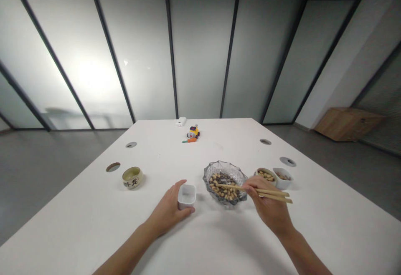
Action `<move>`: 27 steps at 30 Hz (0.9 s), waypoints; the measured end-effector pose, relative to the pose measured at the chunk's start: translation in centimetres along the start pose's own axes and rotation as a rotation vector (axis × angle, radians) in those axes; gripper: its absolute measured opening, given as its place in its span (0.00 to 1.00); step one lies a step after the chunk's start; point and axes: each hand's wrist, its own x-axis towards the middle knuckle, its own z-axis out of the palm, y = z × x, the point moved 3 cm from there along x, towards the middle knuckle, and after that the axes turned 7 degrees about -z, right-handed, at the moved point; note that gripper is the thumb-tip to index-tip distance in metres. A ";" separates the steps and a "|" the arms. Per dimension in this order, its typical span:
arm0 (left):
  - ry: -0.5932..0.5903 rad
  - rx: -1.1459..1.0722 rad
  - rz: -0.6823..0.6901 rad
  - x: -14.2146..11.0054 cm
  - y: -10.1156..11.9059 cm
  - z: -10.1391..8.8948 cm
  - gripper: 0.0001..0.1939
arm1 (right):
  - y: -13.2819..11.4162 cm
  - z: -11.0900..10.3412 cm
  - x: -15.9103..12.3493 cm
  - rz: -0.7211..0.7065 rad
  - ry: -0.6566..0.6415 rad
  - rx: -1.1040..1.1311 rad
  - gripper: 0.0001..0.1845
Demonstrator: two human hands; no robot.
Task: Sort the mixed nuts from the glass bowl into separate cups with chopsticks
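Observation:
My left hand [171, 207] is wrapped round a small white square cup [187, 195] standing on the table; no contents show in it. In my right hand [269, 208] is a pair of wooden chopsticks [272, 192]. Their tips reach into a clear scalloped glass bowl [239, 177], among pale nuts in shells [228, 192] and dark seeds [223, 178]. Whether the tips pinch a nut I cannot tell. Just behind my right hand sit a round cup [273, 174] of pale nuts and a white square cup [285, 183] with dark seeds, both partly hidden.
A green-glazed cup [133, 180] with dark lettering stands at the left. Farther back on the white table [150, 225] are a yellow toy vehicle [193, 132], a toy carrot [190, 140] and a white box-like object [181, 121]. Round cable holes [113, 167] lie near both sides.

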 end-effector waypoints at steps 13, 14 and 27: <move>0.005 -0.004 0.011 -0.1 0.2 -0.1 0.41 | 0.0 0.7 0.0 0.038 -0.078 0.113 0.24; 0.003 -0.004 0.012 -0.1 0.2 -0.1 0.41 | -0.1 0.7 0.1 0.036 -0.082 0.105 0.24; -0.032 0.106 0.076 -0.2 0.0 0.2 0.41 | 0.4 -0.4 0.0 -0.106 0.112 -0.009 0.14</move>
